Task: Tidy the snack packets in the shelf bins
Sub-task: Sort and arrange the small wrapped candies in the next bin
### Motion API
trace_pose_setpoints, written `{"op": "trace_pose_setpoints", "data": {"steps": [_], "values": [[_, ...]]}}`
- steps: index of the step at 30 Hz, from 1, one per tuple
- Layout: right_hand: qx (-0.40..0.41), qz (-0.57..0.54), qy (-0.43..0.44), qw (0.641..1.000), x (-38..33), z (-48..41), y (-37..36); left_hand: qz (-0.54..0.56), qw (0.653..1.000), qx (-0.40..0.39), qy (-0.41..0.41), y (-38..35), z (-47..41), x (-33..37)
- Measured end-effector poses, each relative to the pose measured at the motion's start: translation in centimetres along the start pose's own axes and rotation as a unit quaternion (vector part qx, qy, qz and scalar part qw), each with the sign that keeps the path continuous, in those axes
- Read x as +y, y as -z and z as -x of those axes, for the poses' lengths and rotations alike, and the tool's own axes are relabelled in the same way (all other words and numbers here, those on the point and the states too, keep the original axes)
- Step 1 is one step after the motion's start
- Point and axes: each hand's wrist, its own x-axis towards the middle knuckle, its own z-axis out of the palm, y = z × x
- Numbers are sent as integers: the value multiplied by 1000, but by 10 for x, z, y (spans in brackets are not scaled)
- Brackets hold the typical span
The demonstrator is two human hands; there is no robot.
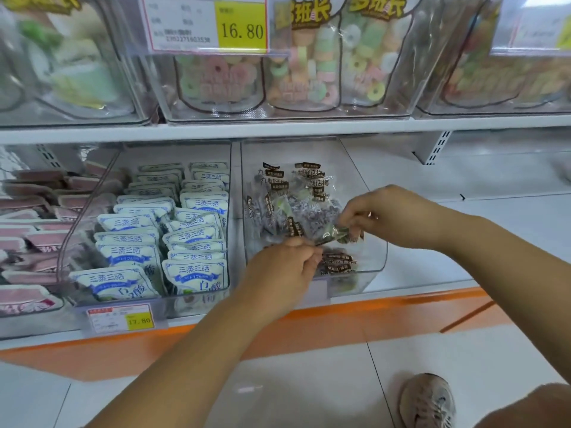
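Observation:
A clear plastic bin on the lower shelf holds several transparent plum snack packets with dark brown labels. Both hands are inside its front part. My left hand pinches one end of a clear packet over the bin's front. My right hand grips the other end of that same packet from the right. More of these packets lie under my hands at the bin's front wall.
Left of it stands a bin of white-and-blue packets in neat rows, with a 17.80 price tag. Pink packets fill the far-left bin. Upper bins hold ring candy bags. My shoe is on the tiled floor.

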Motion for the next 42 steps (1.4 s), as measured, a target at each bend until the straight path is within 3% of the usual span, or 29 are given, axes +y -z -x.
{"op": "trace_pose_setpoints", "data": {"steps": [2, 6, 8, 10, 12, 14, 16, 19, 24, 34, 39, 41, 42], "values": [[76, 32, 20, 996, 9, -9, 3, 2, 1000, -5, -5, 1, -1, -1], [-21, 250, 34, 967, 9, -34, -17, 28, 1000, -14, -3, 1, -2, 0], [7, 293, 31, 956, 10, -44, -27, 51, 999, -1, 6, 1, -1, -1], [78, 208, 30, 975, 15, -45, -26, 72, 996, 42, 21, 1, -1, -2], [103, 30, 22, 994, 17, -34, -22, 86, 990, 99, 41, 2, -4, -3], [106, -130, 16, 986, 13, -20, -18, 65, 987, 136, 54, 3, -9, -4], [114, -217, 13, 969, 7, -10, -20, 2, 986, 164, 43, 2, -13, -4], [160, -268, 13, 950, 3, -5, -26, 2, 979, 201, 37, 3, -20, -7], [197, -340, 11, 919, 0, -11, -28, 208, 962, 168, 64, 16, -28, -6], [209, -411, -32, 887, 6, -10, -24, 366, 908, 151, 137, 28, -23, 4], [244, -478, -41, 843, 2, -12, -27, 501, 839, 127, 169, 33, -21, -1], [215, -471, -25, 855, -3, -12, -25, 501, 840, 134, 161, 38, -20, -1], [191, -442, -19, 876, -5, -11, -23, 469, 857, 149, 153, 42, -19, -1]]}}
